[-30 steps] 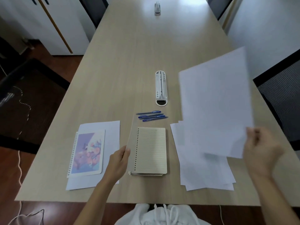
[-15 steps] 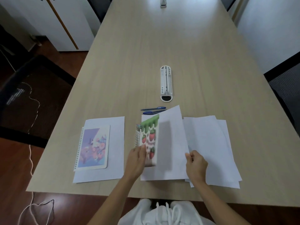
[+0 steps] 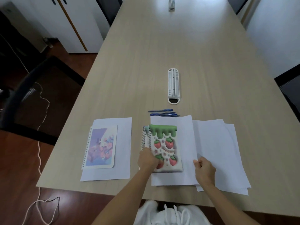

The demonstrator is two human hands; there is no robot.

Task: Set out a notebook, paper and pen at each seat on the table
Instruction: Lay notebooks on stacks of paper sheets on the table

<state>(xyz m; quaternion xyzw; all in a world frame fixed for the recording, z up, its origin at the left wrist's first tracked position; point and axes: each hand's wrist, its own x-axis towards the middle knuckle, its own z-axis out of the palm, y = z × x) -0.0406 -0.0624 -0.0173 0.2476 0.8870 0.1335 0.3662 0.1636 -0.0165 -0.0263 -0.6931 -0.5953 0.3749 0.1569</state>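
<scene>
The far half of the table [image 3: 186, 46] is lying bare and open. Near the front, the pens [image 3: 164, 112], the white cable box [image 3: 173, 86] and the loose paper pile [image 3: 222, 151] are blocking the way.

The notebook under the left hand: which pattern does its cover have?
The notebook has a white cover with red strawberries and green dripping at the top, seen in the head view.

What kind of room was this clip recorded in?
Most likely an office meeting room. A long wooden conference table has white cable ports set along its centre line, dark mesh office chairs stand at its sides, and plain white cabinets line the wall.
</scene>
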